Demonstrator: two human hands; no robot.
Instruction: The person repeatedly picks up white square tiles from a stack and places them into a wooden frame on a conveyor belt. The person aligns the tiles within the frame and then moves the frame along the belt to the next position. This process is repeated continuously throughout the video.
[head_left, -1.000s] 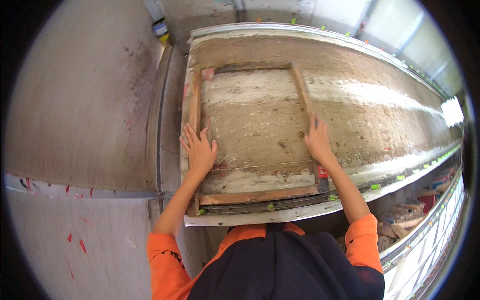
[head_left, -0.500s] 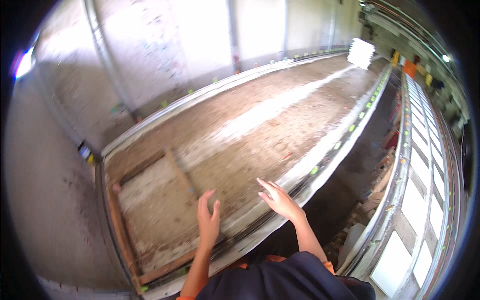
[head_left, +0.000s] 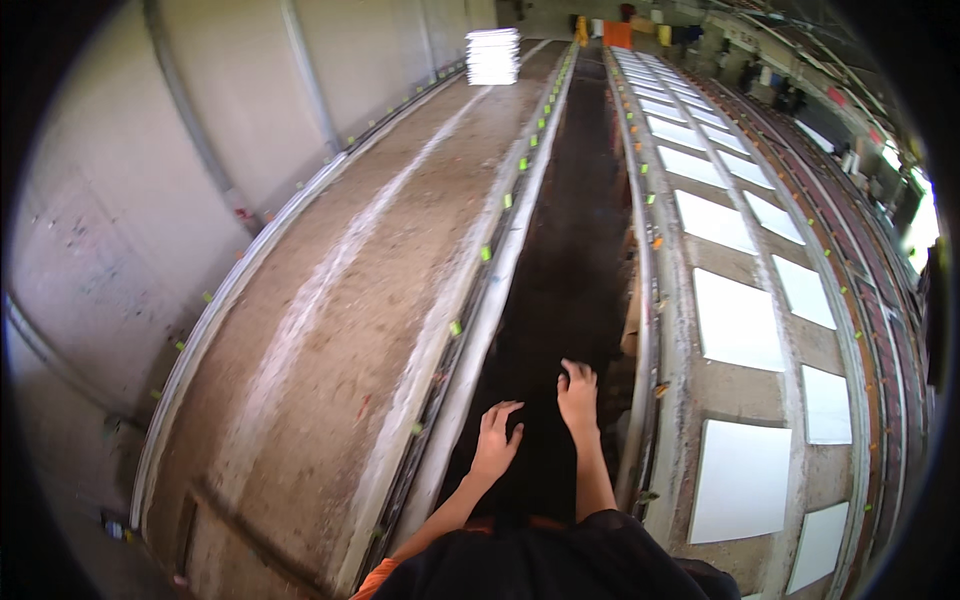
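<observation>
My left hand (head_left: 496,440) hangs in the air over the dark aisle (head_left: 552,300), just beside the edge of the long left table (head_left: 330,330). Its fingers are loosely bent and apart, with nothing in them. Slightly farther out, my right hand (head_left: 578,398) is held over the same aisle, near the rim of the right table (head_left: 655,400). The fingers there are a little curled, and no object shows in them. Neither hand touches a table. On the left table's near end lies a wooden frame (head_left: 255,535), partly cut off by the dark picture rim.
A stack of white sheets (head_left: 493,58) stands far along the left table. Flat white sheets (head_left: 740,482) lie in two rows on the right table. Small green tabs (head_left: 486,253) line the table edges. A wall (head_left: 110,230) bounds the left side; an orange cloth (head_left: 617,34) hangs far off.
My view has swung to the right, from the left table to the aisle. Both hands have moved from above the left table's near end to over the aisle, still empty.
</observation>
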